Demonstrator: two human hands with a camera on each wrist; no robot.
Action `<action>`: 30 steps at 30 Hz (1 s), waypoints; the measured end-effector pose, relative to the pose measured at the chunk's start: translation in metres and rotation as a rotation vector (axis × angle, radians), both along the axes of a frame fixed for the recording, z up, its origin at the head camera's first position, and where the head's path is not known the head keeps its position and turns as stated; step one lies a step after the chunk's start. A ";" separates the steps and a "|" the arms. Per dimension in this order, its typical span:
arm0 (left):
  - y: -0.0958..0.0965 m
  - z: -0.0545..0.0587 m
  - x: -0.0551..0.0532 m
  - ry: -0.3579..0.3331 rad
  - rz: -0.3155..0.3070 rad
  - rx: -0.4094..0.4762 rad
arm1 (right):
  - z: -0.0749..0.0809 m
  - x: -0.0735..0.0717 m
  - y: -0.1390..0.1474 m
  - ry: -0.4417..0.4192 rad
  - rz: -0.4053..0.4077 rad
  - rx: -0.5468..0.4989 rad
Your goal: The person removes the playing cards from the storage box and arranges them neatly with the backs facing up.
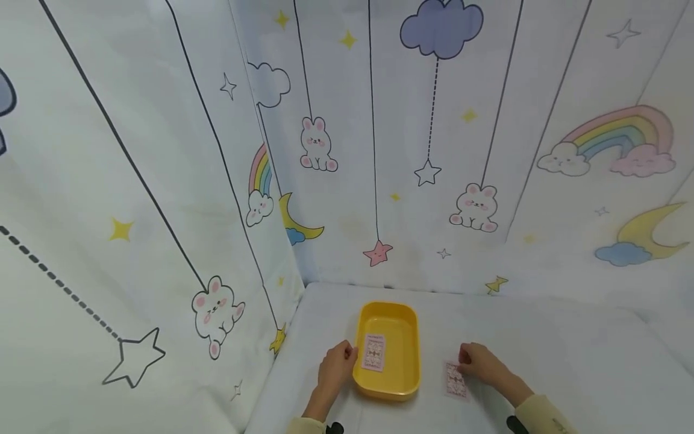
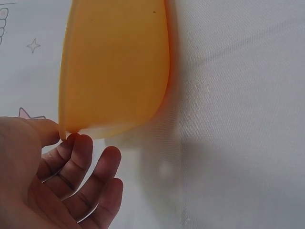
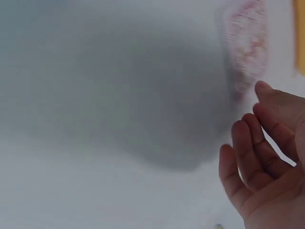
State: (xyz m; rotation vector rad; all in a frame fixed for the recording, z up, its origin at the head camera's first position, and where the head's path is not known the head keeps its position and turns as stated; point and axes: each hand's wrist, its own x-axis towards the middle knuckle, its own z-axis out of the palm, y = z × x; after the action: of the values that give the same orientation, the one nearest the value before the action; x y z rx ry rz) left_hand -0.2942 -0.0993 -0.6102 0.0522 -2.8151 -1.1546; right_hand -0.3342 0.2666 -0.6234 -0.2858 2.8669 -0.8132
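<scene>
A yellow plastic tray [image 1: 388, 393] sits on the white-covered table, with a pink patterned playing card [image 1: 373, 352] lying inside it toward the left. My left hand [image 1: 337, 365] is at the tray's left side. In the left wrist view, its thumb and index finger pinch the rim of the tray [image 2: 116, 67], the other fingers loosely bent below. To the right of the tray, a second pink card [image 1: 456, 381] lies on the table. My right hand [image 1: 482, 363] overlaps that card's upper right part. In the right wrist view, the thumb and fingers [image 3: 241, 143] come close to the blurred card's end, gripping nothing visible.
The white table [image 1: 547, 361] extends to the right. Behind it and on the left hang white cloth walls [image 1: 347, 205] printed with rabbits, stars, clouds and rainbows. A light yellow sleeve [image 1: 542, 416] covers the right forearm.
</scene>
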 end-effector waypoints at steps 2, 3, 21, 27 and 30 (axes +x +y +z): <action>0.000 -0.001 0.000 -0.003 -0.002 0.004 | 0.012 -0.003 -0.007 0.018 0.014 0.019; 0.000 -0.001 0.000 -0.007 0.001 0.003 | 0.019 -0.006 -0.013 0.027 0.016 0.024; 0.005 -0.005 -0.004 -0.013 0.024 0.009 | 0.072 -0.050 -0.194 -0.009 0.308 0.342; 0.004 -0.005 -0.004 0.000 0.013 0.002 | 0.053 -0.036 -0.210 -0.022 0.251 0.424; -0.001 -0.005 -0.006 0.008 0.020 -0.007 | 0.049 -0.032 -0.216 -0.009 0.234 0.426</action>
State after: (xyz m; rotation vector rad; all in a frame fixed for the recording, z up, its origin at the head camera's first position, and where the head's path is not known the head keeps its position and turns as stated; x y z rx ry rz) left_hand -0.3005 -0.1000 -0.6152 0.0747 -2.8044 -1.1387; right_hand -0.3659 0.0502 -0.5743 -0.5414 2.8308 -0.1551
